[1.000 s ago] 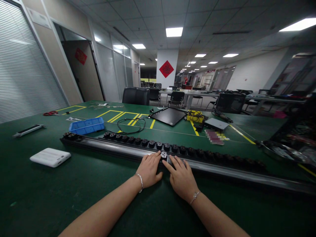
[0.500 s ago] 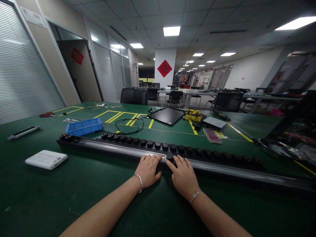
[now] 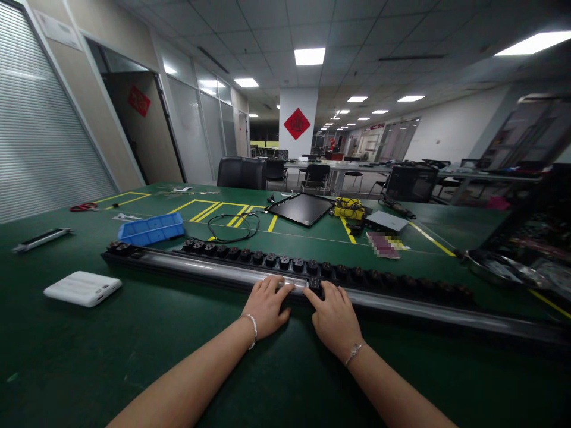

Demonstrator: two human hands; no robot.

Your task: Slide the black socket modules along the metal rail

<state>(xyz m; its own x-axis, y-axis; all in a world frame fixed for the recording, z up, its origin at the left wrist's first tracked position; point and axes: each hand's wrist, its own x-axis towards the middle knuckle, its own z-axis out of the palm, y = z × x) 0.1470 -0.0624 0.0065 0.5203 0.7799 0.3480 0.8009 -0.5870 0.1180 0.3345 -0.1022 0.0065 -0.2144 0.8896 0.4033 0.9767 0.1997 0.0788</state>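
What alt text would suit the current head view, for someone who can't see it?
A person's left hand and right hand touch a long rail on a green table, the right hand straddling a black block. Beyond lie similar blocks in a row, a blue bin and a dark panel.

One head cam, above & behind the fingers (image 3: pixel 313 298), facing fwd & slightly down across the table (image 3: pixel 250 383). Fingers fairly near, just below ctr; ceiling (image 3: pixel 259 35) far beyond, up top.
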